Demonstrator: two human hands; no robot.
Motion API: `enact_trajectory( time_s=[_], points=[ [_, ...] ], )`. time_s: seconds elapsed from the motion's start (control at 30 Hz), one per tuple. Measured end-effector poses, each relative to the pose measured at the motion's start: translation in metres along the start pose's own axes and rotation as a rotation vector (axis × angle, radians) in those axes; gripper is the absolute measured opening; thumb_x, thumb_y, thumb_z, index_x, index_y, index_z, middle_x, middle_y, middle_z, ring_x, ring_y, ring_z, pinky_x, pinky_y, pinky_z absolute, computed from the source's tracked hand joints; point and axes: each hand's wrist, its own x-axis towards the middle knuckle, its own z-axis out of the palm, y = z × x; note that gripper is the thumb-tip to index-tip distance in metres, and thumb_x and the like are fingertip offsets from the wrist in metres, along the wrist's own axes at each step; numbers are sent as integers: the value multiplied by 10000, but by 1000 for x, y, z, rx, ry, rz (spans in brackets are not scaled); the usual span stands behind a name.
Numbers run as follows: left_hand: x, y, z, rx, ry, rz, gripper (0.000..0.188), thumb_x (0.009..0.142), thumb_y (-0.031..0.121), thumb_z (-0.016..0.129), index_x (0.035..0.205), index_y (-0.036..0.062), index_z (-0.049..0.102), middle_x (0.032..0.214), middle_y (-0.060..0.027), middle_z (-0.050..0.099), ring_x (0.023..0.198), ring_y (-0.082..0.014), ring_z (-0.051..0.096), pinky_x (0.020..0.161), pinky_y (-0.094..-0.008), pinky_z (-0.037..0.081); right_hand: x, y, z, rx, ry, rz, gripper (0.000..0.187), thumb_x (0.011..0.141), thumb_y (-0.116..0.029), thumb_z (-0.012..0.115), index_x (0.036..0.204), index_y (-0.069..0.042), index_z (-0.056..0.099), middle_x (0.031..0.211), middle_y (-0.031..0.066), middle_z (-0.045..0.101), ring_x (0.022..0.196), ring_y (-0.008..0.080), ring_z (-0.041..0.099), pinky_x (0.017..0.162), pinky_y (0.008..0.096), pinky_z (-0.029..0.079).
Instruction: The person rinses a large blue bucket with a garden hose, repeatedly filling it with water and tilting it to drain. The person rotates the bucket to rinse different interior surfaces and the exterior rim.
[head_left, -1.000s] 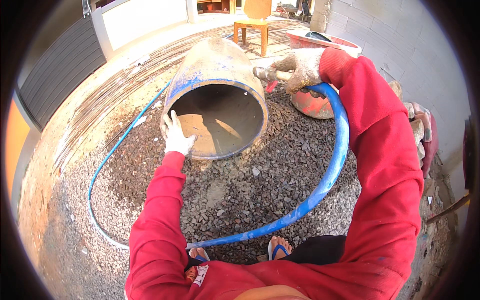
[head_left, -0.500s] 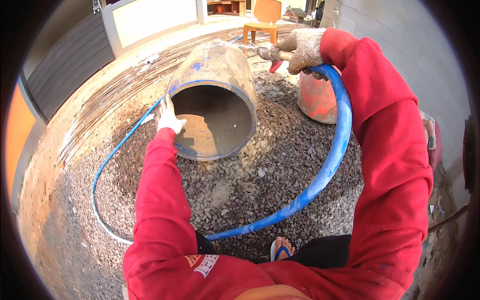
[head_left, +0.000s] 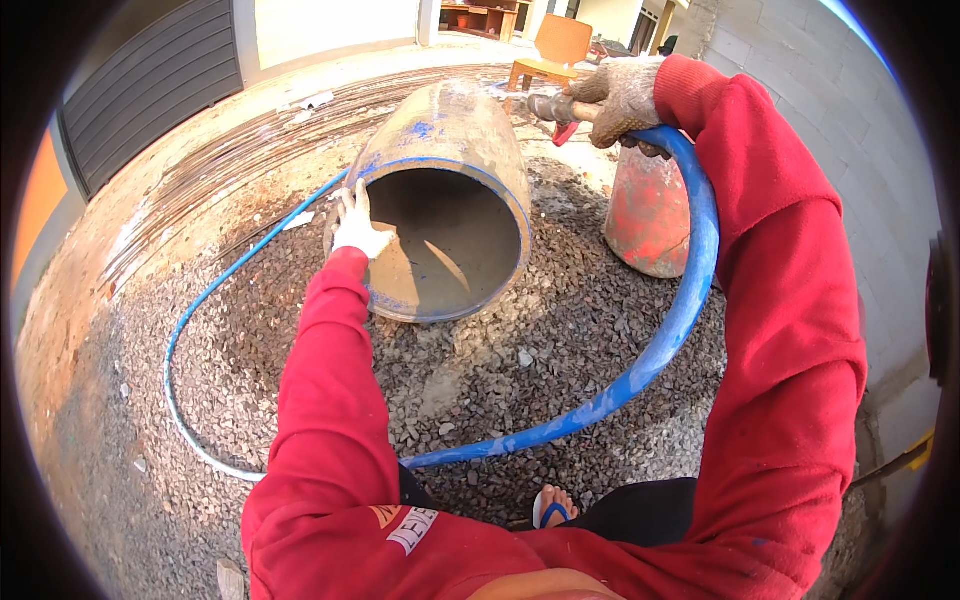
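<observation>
A drum crusted with grey cement and smeared blue lies on its side, its mouth toward me. Sunlight falls on greyish residue inside. My left hand, in a pale glove, grips the left of its rim, the fingers along the outer wall and the thumb over the mouth. My right hand, in a dirty knit glove, is closed around the end of a thick blue hose. Ahead of that hand are a metal valve and a red lever. Water sprays left from the valve over the drum's far end.
Gravel covers the ground. A red, cement-stained bucket stands upside down by the hose. Long thin rods lie behind the drum, near an orange chair. A thin blue hose loops at left. A block wall rises at right.
My view has shifted slightly, so the drum and bucket sit a little further right. The drum's mouth looks turned a bit, with the light patch inside altered. Both hands keep their hold.
</observation>
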Motion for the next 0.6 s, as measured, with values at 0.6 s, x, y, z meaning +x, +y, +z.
enact_trajectory(
  time_s=[0.6],
  points=[
    [0, 13, 18, -91, 29, 44, 1291, 656, 287, 863, 1569, 152, -39, 1618, -229, -56, 1484, -446, 64, 1123, -667, 215, -7, -13, 3, -45, -40, -51, 609, 718, -93, 651, 1322, -126, 581, 669, 92, 646, 511, 171, 630, 447, 307, 543]
  ],
)
